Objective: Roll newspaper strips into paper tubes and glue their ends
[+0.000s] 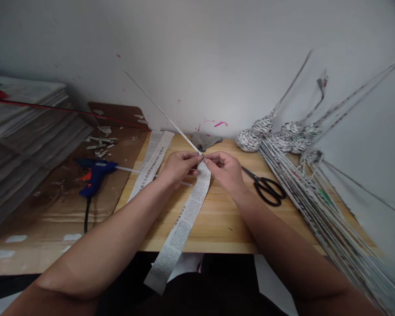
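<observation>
A long newspaper strip (191, 206) hangs from my fingertips over the table's front edge. Its upper end narrows into a thin rolled paper stick (158, 107) that slants up and left toward the wall. My left hand (181, 166) pinches the paper where the flat strip meets the roll. Right beside it, my right hand (225, 169) also pinches the strip, thumb and fingers together. The two sets of fingertips nearly touch and partly hide the rolled spot. More newspaper strips (153, 160) lie flat behind my left forearm.
Black-handled scissors (270, 191) lie right of my right hand. Rolled paper sticks (312, 215) and woven paper pieces (250, 139) fill the right side. At left are a blue glue gun (97, 175), paper scraps (100, 147) and a newspaper stack (29, 127). A grey cloth (206, 141) lies by the wall.
</observation>
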Tool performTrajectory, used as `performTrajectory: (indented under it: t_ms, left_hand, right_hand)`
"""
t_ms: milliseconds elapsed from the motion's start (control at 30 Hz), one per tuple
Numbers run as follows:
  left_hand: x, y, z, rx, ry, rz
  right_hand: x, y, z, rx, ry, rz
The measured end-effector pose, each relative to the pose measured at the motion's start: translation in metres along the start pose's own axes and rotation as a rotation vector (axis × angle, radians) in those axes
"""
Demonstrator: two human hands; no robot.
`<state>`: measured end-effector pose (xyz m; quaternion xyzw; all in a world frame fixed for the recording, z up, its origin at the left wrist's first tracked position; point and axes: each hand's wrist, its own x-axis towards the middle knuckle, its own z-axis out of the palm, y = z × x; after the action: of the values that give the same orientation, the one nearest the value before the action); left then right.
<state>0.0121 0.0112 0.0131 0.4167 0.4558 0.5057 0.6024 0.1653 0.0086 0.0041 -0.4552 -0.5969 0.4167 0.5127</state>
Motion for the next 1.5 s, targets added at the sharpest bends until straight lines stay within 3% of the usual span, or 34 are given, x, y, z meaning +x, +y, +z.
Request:
performTrajectory:
  t_ms: [233,567,967,1500]
  left_hand:
    - [0.0028,-0.0016,0.0005,-0.037,0.023,-0.006]
    - [0.0020,0.0001,0.0017,-0.130,0.017,-0.031]
    - [0.0013,0.0024,0.0000,-0.120,0.026,-0.041]
    - [0.0012,0.0047,-0.0028,-0.149,-0.015,-0.067]
  right_hand:
    - [0.0000,0.0032,0.0022,-0.005,0.044,-0.065]
    - [-0.0037,0.0033,0.0030,-0.190,0.122,-0.246]
    - [-0.0048,0.0011,0.0018,-0.396,0.126,-0.434]
    - [-0.0041,0.0004,0.0013,-0.409,0.101,-0.426]
